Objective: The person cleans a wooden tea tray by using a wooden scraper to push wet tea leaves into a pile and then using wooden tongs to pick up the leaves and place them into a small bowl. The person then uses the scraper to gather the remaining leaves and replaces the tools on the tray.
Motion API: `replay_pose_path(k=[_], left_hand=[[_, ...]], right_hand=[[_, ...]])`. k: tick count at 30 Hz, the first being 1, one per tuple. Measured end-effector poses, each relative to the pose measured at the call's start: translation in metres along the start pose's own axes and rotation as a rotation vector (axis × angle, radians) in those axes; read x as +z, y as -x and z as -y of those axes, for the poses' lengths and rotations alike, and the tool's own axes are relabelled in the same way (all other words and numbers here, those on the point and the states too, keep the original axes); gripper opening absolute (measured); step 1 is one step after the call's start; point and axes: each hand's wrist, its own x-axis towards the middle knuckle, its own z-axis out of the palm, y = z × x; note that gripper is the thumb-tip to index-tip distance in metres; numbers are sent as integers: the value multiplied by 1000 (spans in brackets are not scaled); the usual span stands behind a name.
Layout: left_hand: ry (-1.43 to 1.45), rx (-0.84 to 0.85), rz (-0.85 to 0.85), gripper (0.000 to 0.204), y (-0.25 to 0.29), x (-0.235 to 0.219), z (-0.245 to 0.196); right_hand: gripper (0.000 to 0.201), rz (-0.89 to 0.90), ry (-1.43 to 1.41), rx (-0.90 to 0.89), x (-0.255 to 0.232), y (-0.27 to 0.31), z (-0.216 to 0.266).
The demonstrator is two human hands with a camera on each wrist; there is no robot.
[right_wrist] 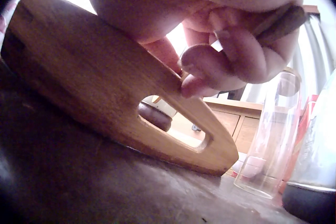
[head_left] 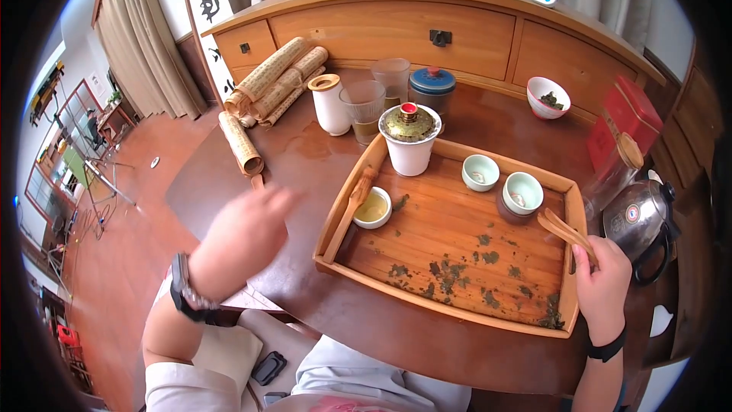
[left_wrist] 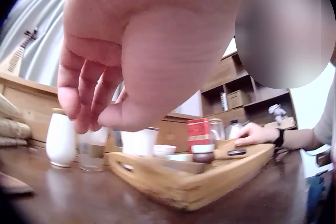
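Note:
My left hand (head_left: pixel 242 235), blurred, hangs over the table left of the tray and holds nothing; in the left wrist view its fingers droop loosely. At the tray's right edge my right hand (head_left: pixel 605 278) grips wooden tongs (head_left: pixel 563 229), whose tips lie near stacked green cups (head_left: pixel 522 189). The wooden tray (head_left: pixel 427 301) has wet tea leaves (head_left: pixel 450 273) scattered on it. A white cup of yellow tea (head_left: pixel 372 208) sits at its left, by a small wooden figure (head_left: pixel 361 187). A lidded white bowl (head_left: pixel 410 145) stands at the back left corner, another green cup (head_left: pixel 480 173) nearby.
Bamboo scrolls (head_left: pixel 274 80), a white vase (head_left: pixel 329 105), glasses (head_left: pixel 363 107) and a blue-lidded jar (head_left: pixel 432 91) stand behind the tray. Right of it are a red box (head_left: pixel 625 118), a glass cylinder (right_wrist: pixel 268 134) and a kettle (head_left: pixel 637 217). A leaf-filled bowl (head_left: pixel 547 98) is at the back.

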Motion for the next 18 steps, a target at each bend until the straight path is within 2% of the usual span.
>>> replay_pose_path(k=[2, 3, 4, 6, 7, 9, 10, 12, 14, 16, 18], left_hand=[[-28, -103, -93, 22, -15, 7, 34], [-76, -197, -42, 15, -19, 16, 61], [-138, -258, 52, 14, -22, 22, 85], [-171, -372, 246, 22, -27, 27, 104], [-167, -364, 249, 22, -27, 31, 109], [-202, -513, 299, 32, -28, 41, 116], [-197, -499, 303, 32, -27, 49, 120], [-204, -503, 177, 39, -24, 63, 131], [-147, -521, 177, 35, -24, 72, 140], [-91, -460, 85, 32, -22, 78, 146], [-66, -479, 68, 32, -24, 81, 145]], right_hand=[[13, 1, 0, -4, 0, 0, 0], [13, -1, 1, -6, 0, 0, 0], [13, -1, 3, -5, 0, 0, 0], [13, -15, -11, -35, 1, -1, -1], [13, -14, -5, -28, 1, 0, 0], [13, -16, -37, 12, 0, 0, 1], [13, -16, -27, 23, 0, 0, 0], [12, -26, -17, -12, 2, 1, -3], [12, -22, -12, 0, 1, 0, -1], [12, -14, -7, 21, -1, 0, 0], [12, -28, 11, 12, 0, 0, -1]])
